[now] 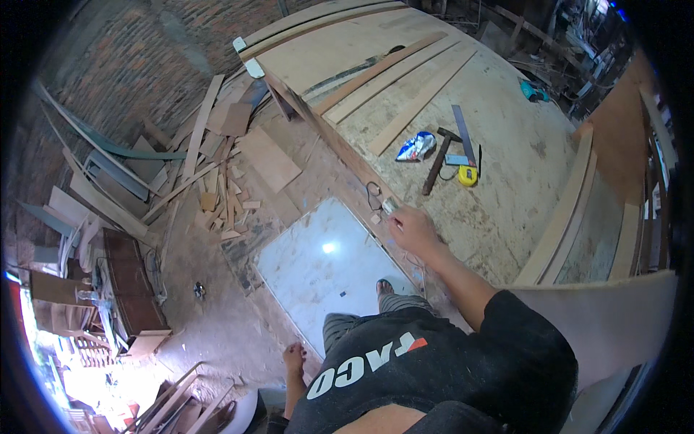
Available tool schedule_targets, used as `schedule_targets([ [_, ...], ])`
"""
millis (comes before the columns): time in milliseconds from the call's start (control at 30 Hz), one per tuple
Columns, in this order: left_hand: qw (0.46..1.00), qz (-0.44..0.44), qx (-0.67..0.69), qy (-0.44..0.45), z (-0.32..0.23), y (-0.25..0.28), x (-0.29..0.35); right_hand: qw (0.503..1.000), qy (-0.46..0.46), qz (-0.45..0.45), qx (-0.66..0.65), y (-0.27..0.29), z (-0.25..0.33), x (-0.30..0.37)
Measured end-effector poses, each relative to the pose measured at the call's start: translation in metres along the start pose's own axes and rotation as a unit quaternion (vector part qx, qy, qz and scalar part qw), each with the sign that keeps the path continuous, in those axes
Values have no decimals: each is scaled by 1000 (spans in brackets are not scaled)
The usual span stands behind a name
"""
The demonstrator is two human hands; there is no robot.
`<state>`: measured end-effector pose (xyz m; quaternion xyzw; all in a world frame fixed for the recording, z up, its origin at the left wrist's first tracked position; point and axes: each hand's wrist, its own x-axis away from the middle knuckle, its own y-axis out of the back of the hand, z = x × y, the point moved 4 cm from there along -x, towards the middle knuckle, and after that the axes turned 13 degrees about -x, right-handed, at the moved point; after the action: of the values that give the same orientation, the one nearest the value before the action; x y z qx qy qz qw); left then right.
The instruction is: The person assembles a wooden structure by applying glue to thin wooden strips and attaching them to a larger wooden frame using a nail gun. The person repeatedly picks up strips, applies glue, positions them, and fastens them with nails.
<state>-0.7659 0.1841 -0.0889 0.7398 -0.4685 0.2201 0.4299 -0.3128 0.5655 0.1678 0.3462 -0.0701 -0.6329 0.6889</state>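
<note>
My right hand (pixel 413 230) is closed around a small silvery object (pixel 390 205) at the near edge of the wooden worktable (pixel 499 231); its exact kind is too small to make out. Beyond it on the tabletop lie a hammer (pixel 436 168) with a dark handle, a crumpled blue-and-white packet (pixel 416 147), a try square (pixel 464 134) with a blue stock and a yellow tape measure (pixel 468 176). Close to the silvery object, a dark loop (pixel 373 192) rests by the table's edge. Low at my side hangs my left hand (pixel 294 356), fingers loosely apart, holding nothing visible.
Long wooden strips (pixel 423 101) lie across the far tabletop, and a teal power tool (pixel 533 91) sits at its far right. A curved panel (pixel 607 318) stands on the right. Wood offcuts (pixel 228 195) litter the floor beside a pale glossy board (pixel 311 253) at my feet.
</note>
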Motion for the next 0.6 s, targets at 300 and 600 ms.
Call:
schedule_targets([
  [300, 996, 23, -81, -37, -178, 43, -133, 978, -180, -89, 46, -72, -51, -143],
  [600, 872, 87, -339, -342, -363, 118, -325, 886, -422, -169, 90, -99, -95, -199],
])
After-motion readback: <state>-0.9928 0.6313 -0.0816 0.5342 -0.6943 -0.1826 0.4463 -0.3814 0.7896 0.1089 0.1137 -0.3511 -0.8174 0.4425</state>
